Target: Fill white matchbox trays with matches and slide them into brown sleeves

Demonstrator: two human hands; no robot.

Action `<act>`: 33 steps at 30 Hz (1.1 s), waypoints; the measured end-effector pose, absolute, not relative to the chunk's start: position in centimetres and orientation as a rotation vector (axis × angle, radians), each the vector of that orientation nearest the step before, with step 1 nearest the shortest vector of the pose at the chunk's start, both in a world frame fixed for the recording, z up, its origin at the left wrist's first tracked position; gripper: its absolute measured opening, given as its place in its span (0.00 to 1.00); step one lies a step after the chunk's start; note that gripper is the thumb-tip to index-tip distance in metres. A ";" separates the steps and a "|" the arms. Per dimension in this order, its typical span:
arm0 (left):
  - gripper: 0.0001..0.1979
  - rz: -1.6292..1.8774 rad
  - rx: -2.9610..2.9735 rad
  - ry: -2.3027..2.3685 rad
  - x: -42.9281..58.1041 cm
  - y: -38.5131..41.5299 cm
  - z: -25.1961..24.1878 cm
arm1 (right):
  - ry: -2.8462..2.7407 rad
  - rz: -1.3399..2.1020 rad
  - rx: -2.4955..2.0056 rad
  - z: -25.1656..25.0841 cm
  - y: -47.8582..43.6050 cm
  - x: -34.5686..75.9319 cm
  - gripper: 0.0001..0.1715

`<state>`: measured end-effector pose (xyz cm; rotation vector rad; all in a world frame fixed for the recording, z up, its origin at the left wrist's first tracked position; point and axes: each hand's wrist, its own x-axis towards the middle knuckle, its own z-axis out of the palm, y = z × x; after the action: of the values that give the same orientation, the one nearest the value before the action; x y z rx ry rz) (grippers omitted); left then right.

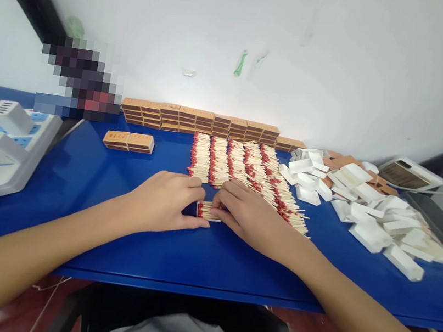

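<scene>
A small white matchbox tray (215, 220) lies on the blue table between my hands, with red-headed matches (204, 210) in it. My left hand (164, 202) curls around the tray's left end, thumb along the near side and fingers at the far side. Over the right end, my right hand (253, 215) has its fingertips closed on the matches, covering that part of the tray. Just beyond my hands, loose matches (238, 163) are spread in several rows, their red heads mostly to the left.
Closed matchboxes (199, 121) are stacked along the wall, and two more matchboxes (128, 141) sit at the left. White empty trays (369, 232) and orange sleeves (341, 160) are heaped at right, near a phone (409, 173). A power strip (32, 149) occupies the left side.
</scene>
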<state>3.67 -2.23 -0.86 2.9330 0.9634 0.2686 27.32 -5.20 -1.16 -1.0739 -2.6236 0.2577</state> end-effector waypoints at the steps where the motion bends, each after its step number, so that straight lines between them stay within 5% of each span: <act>1: 0.21 0.261 2.934 0.965 3.7 -2.2 -0.9 | -2.622 0.253 -1.077 -1.2 -5.2 27.4 0.08; 33: 0.21 0.305 2.989 0.906 3.3 -2.2 -1.1 | -2.549 -0.115 -1.222 -3.0 -2.7 28.4 0.12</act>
<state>3.29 -2.25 -1.13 2.9892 0.9063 0.3049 28.41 -2.74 -2.99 -1.2216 -2.5495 -0.1146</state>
